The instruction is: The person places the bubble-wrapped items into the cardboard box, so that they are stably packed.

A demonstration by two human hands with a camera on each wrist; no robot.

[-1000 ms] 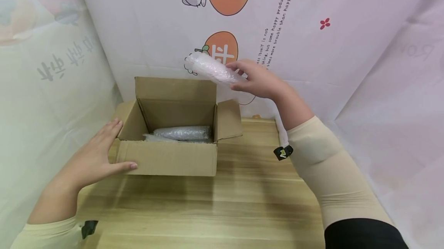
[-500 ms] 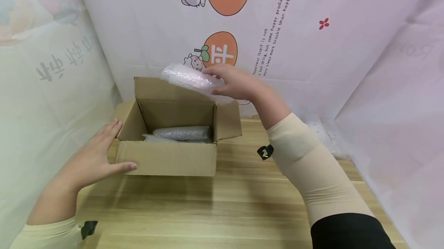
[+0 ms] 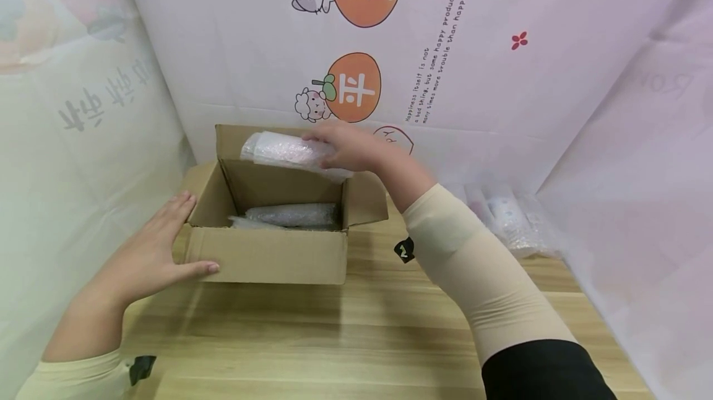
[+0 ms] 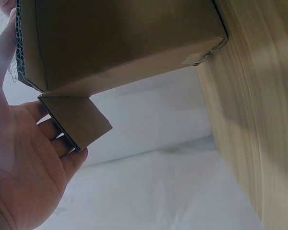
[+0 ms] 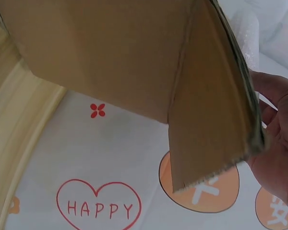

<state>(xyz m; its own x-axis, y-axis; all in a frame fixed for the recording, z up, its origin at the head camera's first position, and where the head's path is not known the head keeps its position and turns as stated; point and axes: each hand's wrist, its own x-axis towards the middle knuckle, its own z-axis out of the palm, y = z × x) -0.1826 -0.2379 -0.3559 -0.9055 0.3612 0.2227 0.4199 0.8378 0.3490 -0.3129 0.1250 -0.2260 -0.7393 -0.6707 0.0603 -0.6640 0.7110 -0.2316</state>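
Above the cardboard box [image 3: 267, 256], my right hand [image 3: 348, 146] grips a bubble-wrapped roll [image 3: 286, 149] by its right end. In the right wrist view, the box's side flap partly hides that hand [image 5: 278, 129]. My left hand [image 3: 147, 251] rests against the box's left side, thumb over the front flap, fingers stretched along the left flap [image 4: 77, 122]. Inside the open box lies another bubble-wrapped roll [image 3: 292, 214], with more clear wrap [image 3: 253, 223] beside it. The inner bottom of the box is mostly hidden by the front flap.
More bubble-wrapped items [image 3: 509, 220] lie on the wooden table [image 3: 312, 338] at the back right, partly behind my right forearm. White printed sheets [image 3: 473, 47] enclose the back and both sides.
My right hand has carried the bubble-wrapped roll left and down, from right of the box to over its opening. The left hand and box have stayed in place.
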